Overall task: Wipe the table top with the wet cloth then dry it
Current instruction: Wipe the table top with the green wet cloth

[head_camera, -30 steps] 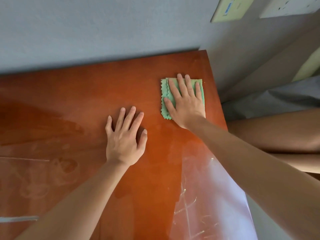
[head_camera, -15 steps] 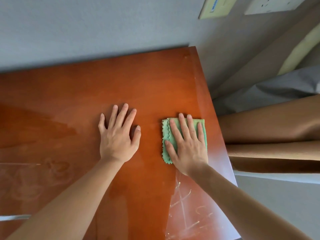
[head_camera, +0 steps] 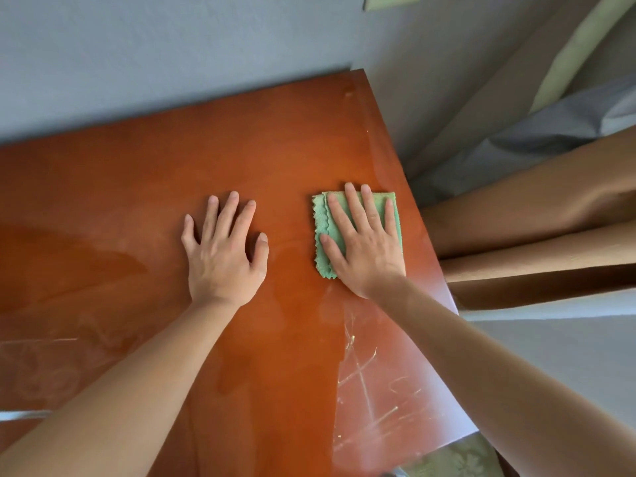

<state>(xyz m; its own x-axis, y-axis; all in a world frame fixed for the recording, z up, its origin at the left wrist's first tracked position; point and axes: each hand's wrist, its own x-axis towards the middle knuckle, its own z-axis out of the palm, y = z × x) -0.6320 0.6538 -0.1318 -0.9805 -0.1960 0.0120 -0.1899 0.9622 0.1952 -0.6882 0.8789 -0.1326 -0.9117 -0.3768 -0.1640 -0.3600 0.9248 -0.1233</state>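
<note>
A folded green cloth with a zigzag edge lies flat on the glossy orange-brown table top, close to the table's right edge. My right hand lies flat on it with straight, spread fingers and covers most of it. My left hand rests palm down on the bare wood to the left of the cloth, fingers spread. Damp streaks and a darker wet patch show on the left part of the table.
A grey wall runs along the table's far edge. Past the right edge are a person's bare legs and grey fabric. Scratches and glare mark the near right corner. Patterned floor shows below.
My right hand slid the cloth toward me along the right edge, then shifted it slightly. My left hand stayed flat on the wood, moving little.
</note>
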